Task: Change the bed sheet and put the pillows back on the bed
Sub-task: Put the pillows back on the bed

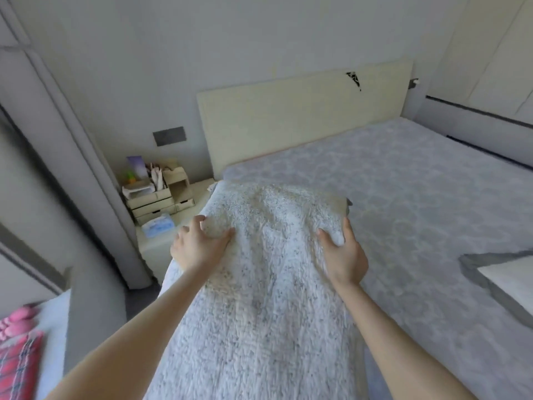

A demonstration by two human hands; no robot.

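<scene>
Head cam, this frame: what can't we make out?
All in the head view:
- fluffy sheet: near end cut off by the bottom edge.
- right hand: most fingers hidden under the sheet's edge.
- pillow: cut off by the right edge.
- wooden organizer: contents too small and blurred.

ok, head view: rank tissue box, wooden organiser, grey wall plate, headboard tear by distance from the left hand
From the left hand, gripping the fluffy sheet:
1. Tissue box, left, on the nightstand.
2. Wooden organiser, behind the box.
3. Grey wall plate, higher, above the organiser.
4. Headboard tear, far upper right.
</scene>
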